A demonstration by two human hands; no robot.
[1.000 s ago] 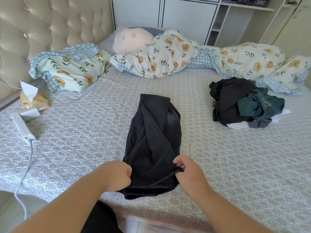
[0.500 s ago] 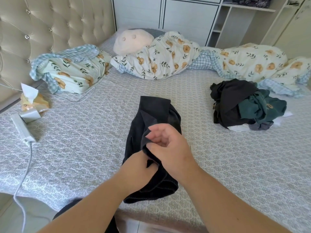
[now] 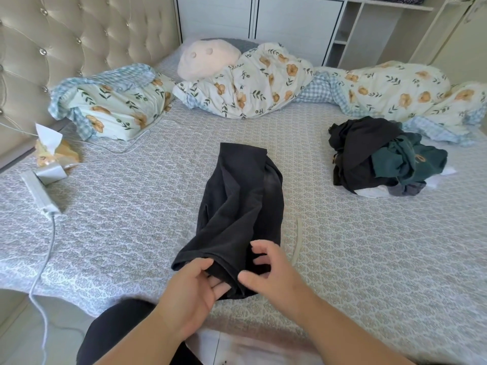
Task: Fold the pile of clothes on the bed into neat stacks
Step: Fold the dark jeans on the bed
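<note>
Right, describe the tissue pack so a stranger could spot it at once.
Start at the tufted beige headboard on the left side of the bed. Just below it, near the mattress edge, sits the tissue pack, beside a white power strip. It is the only small yellowish packet there, with a white tissue sticking up from its top.

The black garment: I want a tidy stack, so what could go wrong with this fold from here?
1. The black garment lies twisted and bunched; folding it now would probably trap creases.
2. Its near end, gripped by the left hand, lies close to the bed edge and might slide off.
3. The right hand looks open, so that side may sag.
</note>
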